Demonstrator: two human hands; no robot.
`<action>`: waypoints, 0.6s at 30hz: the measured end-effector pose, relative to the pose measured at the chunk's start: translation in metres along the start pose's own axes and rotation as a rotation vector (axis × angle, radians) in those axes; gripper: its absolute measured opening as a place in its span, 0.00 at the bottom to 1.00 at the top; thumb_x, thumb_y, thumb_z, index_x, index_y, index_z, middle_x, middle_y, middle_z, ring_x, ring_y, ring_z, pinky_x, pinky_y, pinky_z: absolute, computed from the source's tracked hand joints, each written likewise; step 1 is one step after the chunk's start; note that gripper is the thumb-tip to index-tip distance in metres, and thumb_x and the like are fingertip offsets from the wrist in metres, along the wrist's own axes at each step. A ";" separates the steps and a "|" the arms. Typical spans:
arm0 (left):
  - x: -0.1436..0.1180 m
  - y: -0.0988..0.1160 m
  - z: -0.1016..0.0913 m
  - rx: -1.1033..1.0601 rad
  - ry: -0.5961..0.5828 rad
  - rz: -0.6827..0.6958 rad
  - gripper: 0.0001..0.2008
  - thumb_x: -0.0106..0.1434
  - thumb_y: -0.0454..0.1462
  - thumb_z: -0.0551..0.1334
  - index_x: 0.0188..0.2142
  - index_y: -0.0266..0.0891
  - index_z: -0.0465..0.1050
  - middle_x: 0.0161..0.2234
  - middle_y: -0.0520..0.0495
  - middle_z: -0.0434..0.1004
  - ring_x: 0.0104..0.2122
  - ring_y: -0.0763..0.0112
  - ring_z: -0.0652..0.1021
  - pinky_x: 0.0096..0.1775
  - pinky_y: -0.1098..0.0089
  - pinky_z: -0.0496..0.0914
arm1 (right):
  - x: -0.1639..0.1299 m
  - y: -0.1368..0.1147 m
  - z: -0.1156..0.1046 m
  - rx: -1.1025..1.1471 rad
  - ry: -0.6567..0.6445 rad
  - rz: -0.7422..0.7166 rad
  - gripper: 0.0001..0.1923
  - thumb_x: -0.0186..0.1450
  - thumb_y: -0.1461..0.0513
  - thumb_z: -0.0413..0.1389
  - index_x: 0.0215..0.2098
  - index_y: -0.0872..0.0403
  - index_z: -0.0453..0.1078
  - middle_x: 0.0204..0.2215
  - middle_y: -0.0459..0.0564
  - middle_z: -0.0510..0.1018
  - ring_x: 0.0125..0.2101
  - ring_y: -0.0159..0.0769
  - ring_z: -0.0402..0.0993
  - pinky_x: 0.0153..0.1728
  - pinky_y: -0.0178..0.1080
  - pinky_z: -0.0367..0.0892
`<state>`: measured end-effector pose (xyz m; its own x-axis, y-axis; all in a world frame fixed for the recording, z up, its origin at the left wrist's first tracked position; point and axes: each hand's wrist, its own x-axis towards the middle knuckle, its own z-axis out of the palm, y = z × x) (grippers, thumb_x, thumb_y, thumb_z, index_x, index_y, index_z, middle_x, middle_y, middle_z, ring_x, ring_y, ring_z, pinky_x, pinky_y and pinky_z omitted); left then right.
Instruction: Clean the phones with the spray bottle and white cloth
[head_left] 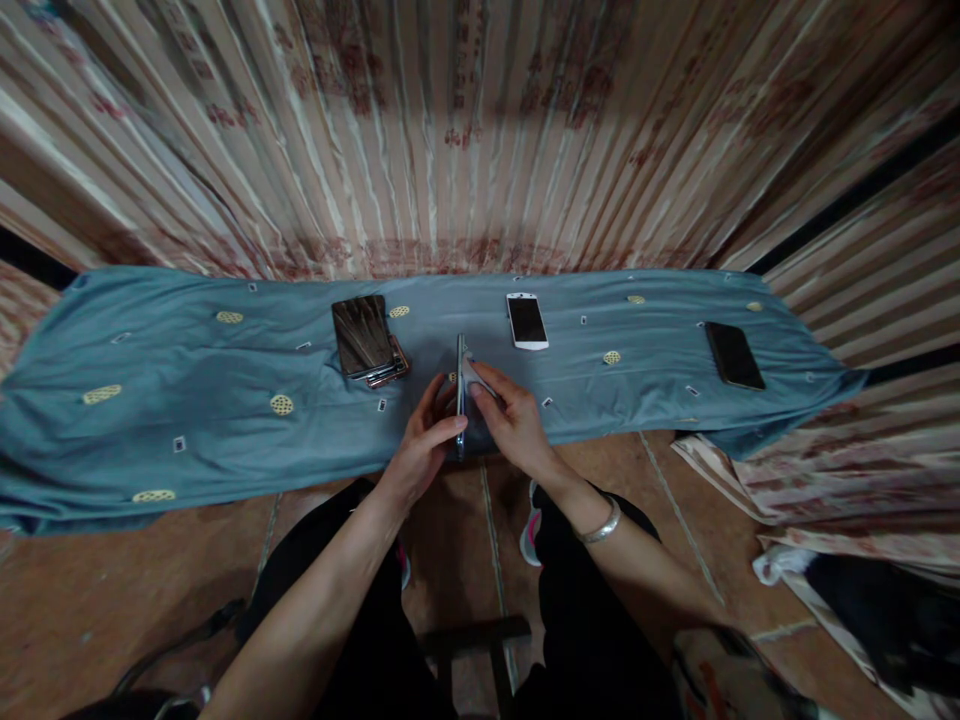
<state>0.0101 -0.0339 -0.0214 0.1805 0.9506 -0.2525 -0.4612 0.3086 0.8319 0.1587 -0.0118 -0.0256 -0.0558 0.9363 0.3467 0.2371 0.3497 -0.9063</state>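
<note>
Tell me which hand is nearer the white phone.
Right. The right hand sits just below and slightly left of the white phone; the left hand is farther left, across the edge-on phone both hold.

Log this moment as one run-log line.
left hand: holds phone on edge | right hand: on same phone | cloth: phone stack, white phone, black phone

The phone shows only its thin edge, its lower end hidden between both hands
</note>
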 end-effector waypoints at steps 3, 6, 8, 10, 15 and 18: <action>0.002 -0.006 -0.002 0.107 -0.014 0.080 0.58 0.44 0.42 0.77 0.71 0.43 0.53 0.71 0.35 0.58 0.70 0.46 0.61 0.68 0.50 0.58 | 0.005 0.002 -0.003 0.080 0.003 0.108 0.21 0.69 0.51 0.55 0.56 0.49 0.77 0.50 0.48 0.84 0.50 0.43 0.80 0.54 0.45 0.73; 0.005 -0.012 -0.005 0.229 -0.057 0.140 0.61 0.44 0.45 0.78 0.72 0.44 0.49 0.72 0.35 0.56 0.71 0.47 0.58 0.70 0.50 0.53 | 0.008 0.003 -0.005 0.144 -0.001 0.166 0.23 0.67 0.47 0.58 0.54 0.49 0.77 0.44 0.47 0.85 0.43 0.41 0.80 0.48 0.43 0.75; 0.008 -0.016 -0.008 0.309 -0.071 0.183 0.62 0.45 0.46 0.77 0.73 0.43 0.46 0.73 0.34 0.53 0.72 0.48 0.56 0.70 0.51 0.51 | 0.009 0.003 -0.006 0.165 0.007 0.186 0.24 0.64 0.46 0.60 0.52 0.50 0.78 0.40 0.46 0.84 0.40 0.40 0.80 0.44 0.41 0.75; 0.010 -0.020 -0.012 0.380 -0.068 0.229 0.63 0.46 0.47 0.77 0.74 0.42 0.43 0.74 0.33 0.49 0.73 0.49 0.53 0.71 0.51 0.49 | 0.010 0.002 -0.006 0.168 0.022 0.197 0.25 0.63 0.45 0.61 0.51 0.51 0.79 0.37 0.45 0.84 0.38 0.39 0.78 0.42 0.40 0.74; 0.012 -0.025 -0.016 0.533 -0.048 0.337 0.61 0.48 0.44 0.76 0.74 0.41 0.45 0.74 0.33 0.48 0.74 0.49 0.51 0.71 0.52 0.45 | 0.011 0.004 -0.008 0.170 0.025 0.240 0.24 0.60 0.46 0.63 0.46 0.52 0.79 0.33 0.45 0.81 0.32 0.36 0.75 0.37 0.37 0.72; 0.010 -0.023 -0.015 0.535 -0.032 0.343 0.60 0.48 0.43 0.77 0.73 0.41 0.47 0.74 0.34 0.47 0.74 0.49 0.50 0.71 0.52 0.44 | 0.013 0.006 -0.009 0.205 0.023 0.268 0.22 0.59 0.47 0.63 0.43 0.52 0.79 0.30 0.44 0.79 0.30 0.34 0.73 0.34 0.36 0.70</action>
<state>0.0095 -0.0307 -0.0502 0.1296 0.9883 0.0805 -0.0010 -0.0811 0.9967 0.1681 0.0022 -0.0249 0.0048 0.9957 0.0929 0.0399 0.0926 -0.9949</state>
